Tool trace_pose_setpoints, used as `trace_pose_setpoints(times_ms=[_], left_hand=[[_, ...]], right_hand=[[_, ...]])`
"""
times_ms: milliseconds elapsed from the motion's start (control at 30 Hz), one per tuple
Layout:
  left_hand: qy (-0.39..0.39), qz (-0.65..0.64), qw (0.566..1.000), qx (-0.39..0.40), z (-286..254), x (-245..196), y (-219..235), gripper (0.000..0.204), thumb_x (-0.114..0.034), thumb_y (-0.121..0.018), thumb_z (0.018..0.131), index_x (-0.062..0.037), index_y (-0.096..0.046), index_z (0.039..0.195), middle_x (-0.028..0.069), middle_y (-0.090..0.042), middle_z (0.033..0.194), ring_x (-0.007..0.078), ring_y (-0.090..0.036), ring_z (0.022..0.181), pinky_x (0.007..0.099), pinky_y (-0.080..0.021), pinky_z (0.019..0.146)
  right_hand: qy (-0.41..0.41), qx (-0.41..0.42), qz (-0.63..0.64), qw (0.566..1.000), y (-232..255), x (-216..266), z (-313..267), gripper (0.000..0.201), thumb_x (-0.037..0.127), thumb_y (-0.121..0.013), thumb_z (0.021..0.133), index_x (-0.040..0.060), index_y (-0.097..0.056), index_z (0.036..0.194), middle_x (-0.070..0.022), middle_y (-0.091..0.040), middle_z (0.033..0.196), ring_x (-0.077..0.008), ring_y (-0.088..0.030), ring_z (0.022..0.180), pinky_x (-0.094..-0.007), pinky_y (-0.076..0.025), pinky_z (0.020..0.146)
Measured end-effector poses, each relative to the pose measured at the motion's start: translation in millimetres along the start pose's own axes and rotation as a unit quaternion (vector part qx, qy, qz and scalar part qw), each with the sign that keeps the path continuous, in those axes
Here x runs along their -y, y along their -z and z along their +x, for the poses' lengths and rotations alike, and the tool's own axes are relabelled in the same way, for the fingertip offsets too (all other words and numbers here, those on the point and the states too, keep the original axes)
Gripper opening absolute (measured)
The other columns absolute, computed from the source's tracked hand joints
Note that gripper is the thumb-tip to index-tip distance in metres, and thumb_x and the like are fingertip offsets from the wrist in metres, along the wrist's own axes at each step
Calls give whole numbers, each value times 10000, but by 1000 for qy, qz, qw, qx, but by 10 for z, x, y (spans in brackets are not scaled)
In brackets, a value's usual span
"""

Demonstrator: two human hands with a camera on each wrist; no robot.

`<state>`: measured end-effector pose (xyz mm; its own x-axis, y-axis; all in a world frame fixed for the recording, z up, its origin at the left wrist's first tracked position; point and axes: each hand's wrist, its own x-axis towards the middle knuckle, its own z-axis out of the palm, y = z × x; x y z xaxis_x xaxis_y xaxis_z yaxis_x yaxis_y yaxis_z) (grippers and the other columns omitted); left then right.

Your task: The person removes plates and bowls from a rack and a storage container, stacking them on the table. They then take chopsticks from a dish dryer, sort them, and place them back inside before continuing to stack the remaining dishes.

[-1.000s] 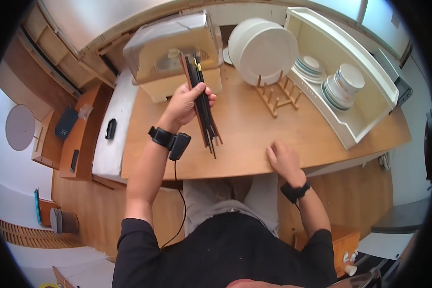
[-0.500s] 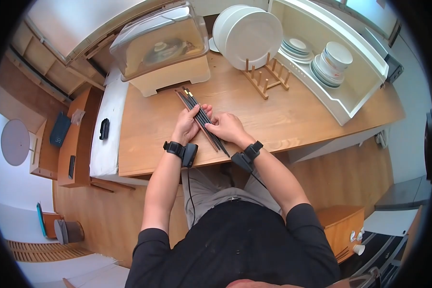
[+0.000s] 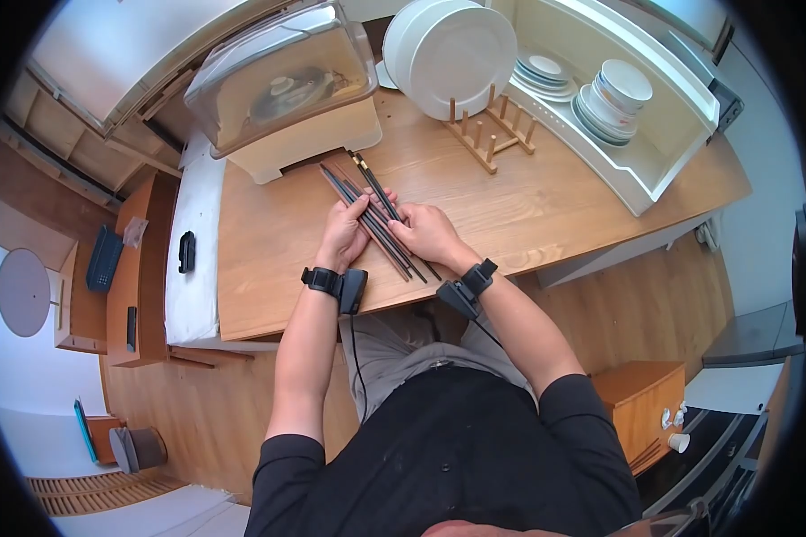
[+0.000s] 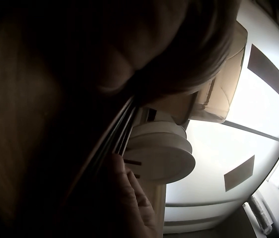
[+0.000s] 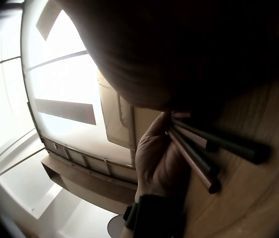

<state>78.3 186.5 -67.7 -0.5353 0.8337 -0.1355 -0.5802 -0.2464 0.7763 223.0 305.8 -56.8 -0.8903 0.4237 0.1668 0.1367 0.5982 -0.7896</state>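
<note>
Over the front of the wooden table (image 3: 278, 251), my left hand (image 3: 342, 237) grips a slanting bundle of brown and dark chopsticks (image 3: 333, 181), its thumb laid across them. My right hand (image 3: 430, 234) pinches black chopsticks (image 3: 367, 172) with gold bands near their upper ends. These are fanned a little away from the bundle at the top. The two hands meet around the middle of the sticks. In the right wrist view, the chopstick ends (image 5: 211, 184) spread over the tabletop. Dark shadow covers most of the left wrist view, where right-hand fingers (image 4: 129, 196) touch the sticks.
A cream box (image 3: 322, 134) with a see-through lid stands at the back left. Large white plates (image 3: 466, 67) stand upright behind a wooden peg rack (image 3: 484, 148). A white open-fronted cabinet (image 3: 640, 192) at the right contains stacked bowls (image 3: 625, 82) and small plates (image 3: 546, 76).
My left hand has lowered the chopsticks toward me, and my right hand has come from the table edge to pinch some. The gold-banded ones have since parted from the bundle.
</note>
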Motion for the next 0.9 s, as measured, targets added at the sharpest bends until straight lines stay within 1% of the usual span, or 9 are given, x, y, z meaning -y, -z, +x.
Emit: trace_pose_setpoints(times_ms=[100, 200, 333, 400, 433, 500, 600, 733, 900], left_hand=[[7, -10, 1000, -7, 14, -9, 40, 275, -111, -445, 1045, 83, -464, 1239, 264, -568, 1272, 359, -600, 1180, 474, -525, 1017], [20, 15, 999, -45, -11, -29, -28, 237, -98, -437, 1046, 73, -461, 1208, 259, -574, 1252, 365, -602, 1173, 474, -537, 999], [16, 17, 999, -46, 34, 10, 60, 191, -93, -429, 1048, 56, -453, 1166, 278, -570, 1233, 376, -604, 1164, 484, -552, 977], [16, 4, 999, -42, 111, 54, 209, 187, -94, -430, 1048, 52, -435, 1164, 294, -557, 1238, 394, -598, 1168, 496, -553, 980], [15, -7, 998, -53, 83, 30, 147, 177, -90, -436, 1046, 52, -437, 1152, 294, -551, 1240, 394, -605, 1157, 504, -553, 980], [13, -29, 996, -77, -38, -22, -22, 160, -80, -449, 1040, 53, -440, 1128, 295, -539, 1244, 394, -618, 1135, 521, -553, 981], [11, -45, 997, -58, -12, 9, 100, 180, -74, -434, 1043, 51, -389, 1164, 340, -471, 1323, 462, -542, 1230, 533, -519, 1032], [-3, -50, 997, -67, -56, -12, 36, 174, -68, -434, 1041, 41, -384, 1167, 358, -433, 1363, 465, -516, 1263, 531, -511, 1040], [0, -70, 996, -57, -77, -24, 12, 203, -58, -432, 1039, 41, -367, 1204, 348, -415, 1390, 465, -497, 1284, 521, -507, 1047]], right_hand=[[-6, -4, 6, 1000, -15, -2, 9, 332, 321, -628, 889, 17, -680, 768, -215, -648, 692, -395, -650, 701, -477, -506, 673], [-9, -5, 19, 1000, -10, 26, 4, 348, 331, -637, 885, 15, -676, 743, -212, -639, 671, -384, -643, 664, -458, -505, 645], [-24, -15, 48, 998, -7, 17, -1, 348, 323, -652, 880, 8, -672, 732, -209, -629, 653, -371, -637, 627, -437, -503, 616], [-20, -61, 59, 996, -52, -70, 25, 340, 309, -658, 876, 3, -669, 728, -211, -629, 654, -369, -637, 622, -434, -501, 610], [-18, -84, 64, 994, -62, -106, 38, 336, 303, -661, 875, 1, -668, 726, -212, -629, 654, -368, -637, 620, -432, -501, 608], [-18, -63, 65, 996, -20, -146, 80, 325, 289, -664, 872, -1, -666, 726, -219, -632, 666, -373, -639, 625, -434, -502, 610], [-22, -42, 44, 998, 32, -150, 93, 314, 274, -666, 872, -4, -665, 728, -229, -634, 680, -386, -641, 647, -444, -506, 625], [-48, -39, -25, 998, 164, -124, 91, 325, 281, -653, 886, -10, -676, 742, -244, -643, 713, -412, -648, 704, -474, -515, 678], [-56, 1, -98, 994, 336, -72, 112, 367, 324, -626, 916, -12, -700, 787, -253, -667, 783, -428, -658, 779, -499, -518, 736]])
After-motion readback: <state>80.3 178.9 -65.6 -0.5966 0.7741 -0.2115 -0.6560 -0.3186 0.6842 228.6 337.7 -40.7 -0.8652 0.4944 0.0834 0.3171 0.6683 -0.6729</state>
